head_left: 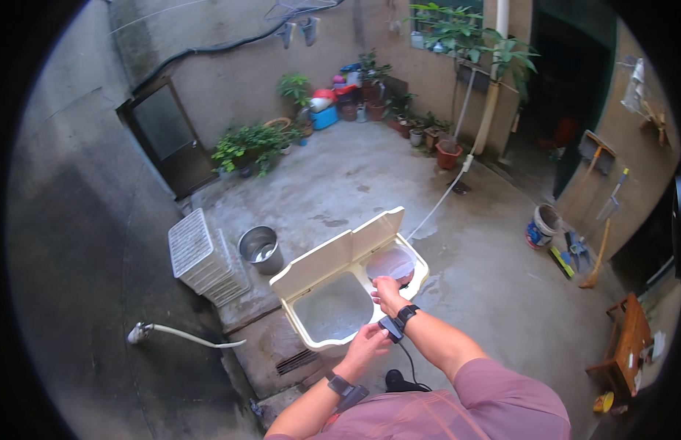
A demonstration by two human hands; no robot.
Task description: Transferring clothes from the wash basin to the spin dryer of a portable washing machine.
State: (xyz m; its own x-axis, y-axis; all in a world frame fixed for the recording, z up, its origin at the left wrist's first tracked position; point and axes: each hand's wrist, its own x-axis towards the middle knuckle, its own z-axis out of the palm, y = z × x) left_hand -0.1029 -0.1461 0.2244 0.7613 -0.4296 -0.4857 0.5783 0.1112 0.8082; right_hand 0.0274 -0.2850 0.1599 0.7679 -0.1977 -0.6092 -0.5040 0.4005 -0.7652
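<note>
Clock positions are taken from the washing machine, twelve being straight ahead of the person. At eight to nine, a pale hose [197, 336] extends from the wall tap [140, 334], its free end above floor level. Between nine and ten stand white crates [190, 246], stacked, which presumably saves floor space. At ten, just beside them, is a metal bucket [271, 265], upright, within easy reach of the machine.

The cream twin-tub washing machine [362, 284] is directly before the person. Its lid panels [315, 258] stand raised at the far side, leaving both tubs accessible from here. The left tub [333, 304] holds what appears to be cloudy water.

The left hand [364, 345] has its fingers bent against a black box [391, 329] at the right wrist; whether they pinch it cannot be determined. The right hand [388, 293] is at the near edge of the right tub [392, 260], fingers curled; any grip is hidden.

Between two and three, well apart, a paint-type bucket [535, 233] stands near the wall.
</note>
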